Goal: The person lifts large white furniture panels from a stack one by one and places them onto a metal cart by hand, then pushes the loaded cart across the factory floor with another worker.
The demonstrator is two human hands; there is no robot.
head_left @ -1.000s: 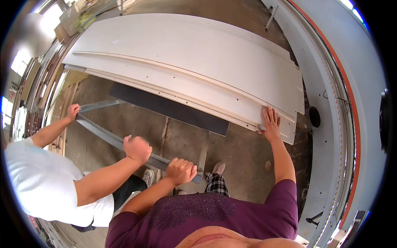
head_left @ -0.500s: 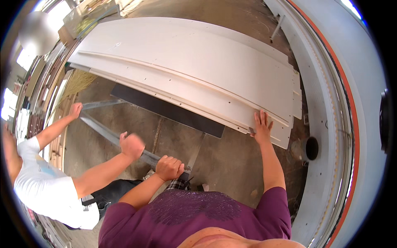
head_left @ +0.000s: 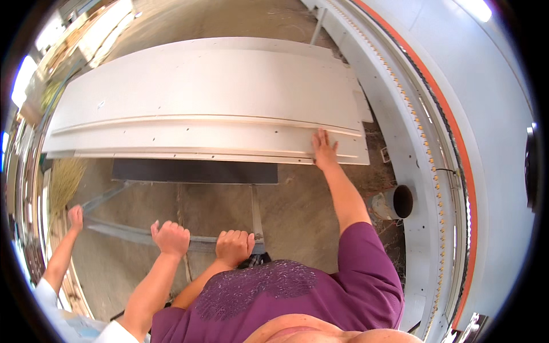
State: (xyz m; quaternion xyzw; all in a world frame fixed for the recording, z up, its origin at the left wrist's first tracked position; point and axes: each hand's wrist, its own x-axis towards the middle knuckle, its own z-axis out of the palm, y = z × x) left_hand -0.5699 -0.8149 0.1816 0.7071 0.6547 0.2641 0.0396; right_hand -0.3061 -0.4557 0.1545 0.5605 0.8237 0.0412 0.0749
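Note:
My left hand [head_left: 233, 247] is closed round the right end of a grey metal bar [head_left: 203, 244], close in front of my purple shirt. A stack of long white panels [head_left: 217, 80] with grooves and small holes lies beyond the bar. Flat on the near right corner of its top panel rests my right hand [head_left: 324, 151], fingers spread. Under the stack's near edge shows a dark panel [head_left: 194, 171]. Side bars [head_left: 256, 208] run from the metal bar toward the stack; how they join under it is hidden.
A co-worker's hand [head_left: 171, 238] grips the bar beside mine; their other hand [head_left: 75, 217] is at its left corner. To the right stands a long grey machine [head_left: 426, 188] with an orange strip. A round pipe end [head_left: 402, 201] juts from it. Straw-like bristles [head_left: 66, 183] show left.
The view has turned, and the stack's near edge now runs almost level. The co-worker sits lower at the left. Both my hands keep their places on the bar and the panel.

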